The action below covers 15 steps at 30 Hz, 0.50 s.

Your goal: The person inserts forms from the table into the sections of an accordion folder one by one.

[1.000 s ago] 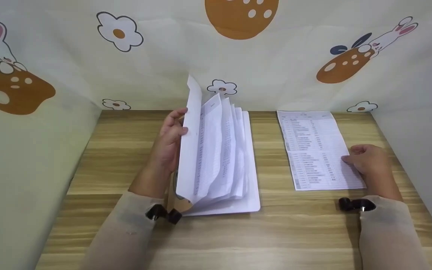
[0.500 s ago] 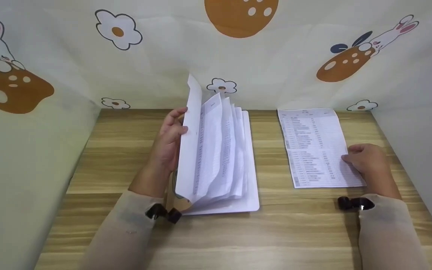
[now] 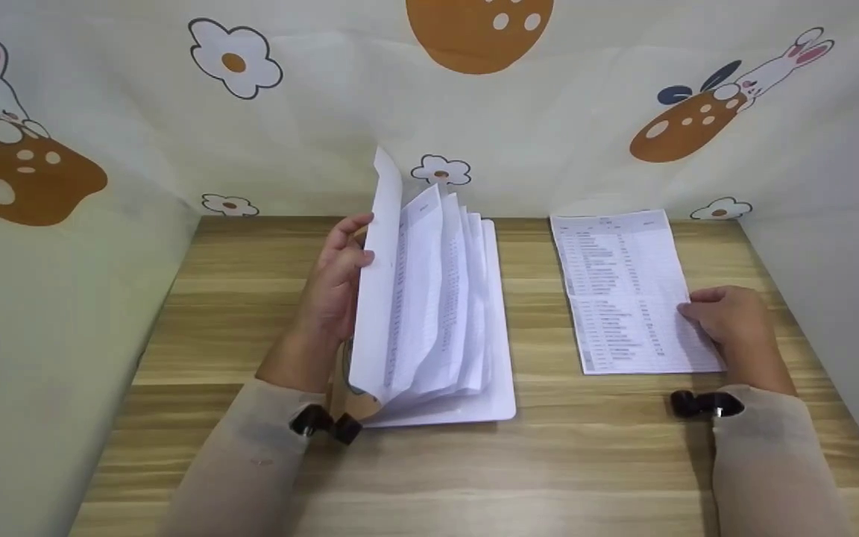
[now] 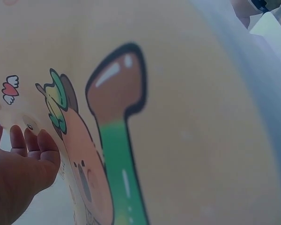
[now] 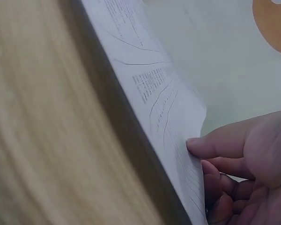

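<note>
A folder [image 3: 474, 388] of several printed pages lies in the middle of the wooden table [image 3: 250, 313], with its pages fanned up. My left hand [image 3: 355, 239] holds the front cover [image 3: 379, 298] upright, thumb on its inner face and fingers behind. In the left wrist view the cover's cartoon picture [image 4: 117, 117] fills the frame, with my left hand's fingers [image 4: 37, 150] against it. A loose printed sheet [image 3: 616, 283] lies at the right. My right hand [image 3: 690, 309] pinches its right edge. In the right wrist view the sheet [image 5: 154, 93] is lifted off the table, thumb [image 5: 210, 140] on top.
Cloth walls [image 3: 64, 261] printed with flowers and mushrooms enclose the table on the left, back and right. Bare wood lies in front of the folder and between folder and sheet.
The loose sheet has slid slightly toward the back wall under my right hand. My left hand and the raised cover have stayed put.
</note>
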Available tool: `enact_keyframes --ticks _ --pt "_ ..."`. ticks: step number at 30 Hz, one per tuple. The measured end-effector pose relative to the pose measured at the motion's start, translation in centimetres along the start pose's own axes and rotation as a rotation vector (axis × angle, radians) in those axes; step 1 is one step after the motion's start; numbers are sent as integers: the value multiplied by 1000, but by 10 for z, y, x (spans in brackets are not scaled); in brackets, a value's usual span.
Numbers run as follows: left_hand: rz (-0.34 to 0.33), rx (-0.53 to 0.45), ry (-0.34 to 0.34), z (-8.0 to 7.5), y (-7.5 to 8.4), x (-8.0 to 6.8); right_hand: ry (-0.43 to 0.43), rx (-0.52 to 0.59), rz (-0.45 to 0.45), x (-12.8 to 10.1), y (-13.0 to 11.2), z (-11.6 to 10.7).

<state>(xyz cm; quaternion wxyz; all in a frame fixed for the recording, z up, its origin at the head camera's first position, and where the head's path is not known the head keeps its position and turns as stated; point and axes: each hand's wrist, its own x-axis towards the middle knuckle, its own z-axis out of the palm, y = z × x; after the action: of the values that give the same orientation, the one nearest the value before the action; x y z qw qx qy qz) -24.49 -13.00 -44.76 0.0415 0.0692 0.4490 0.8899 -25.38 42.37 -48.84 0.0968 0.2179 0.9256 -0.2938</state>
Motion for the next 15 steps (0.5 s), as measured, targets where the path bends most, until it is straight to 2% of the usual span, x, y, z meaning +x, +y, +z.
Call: enact_keyframes --ticks 7,15 --pt "0 4 -1 0 0 0 -20 32 37 2 -1 1" --pt "2 21 12 0 -1 0 -11 -18 24 2 -1 2"
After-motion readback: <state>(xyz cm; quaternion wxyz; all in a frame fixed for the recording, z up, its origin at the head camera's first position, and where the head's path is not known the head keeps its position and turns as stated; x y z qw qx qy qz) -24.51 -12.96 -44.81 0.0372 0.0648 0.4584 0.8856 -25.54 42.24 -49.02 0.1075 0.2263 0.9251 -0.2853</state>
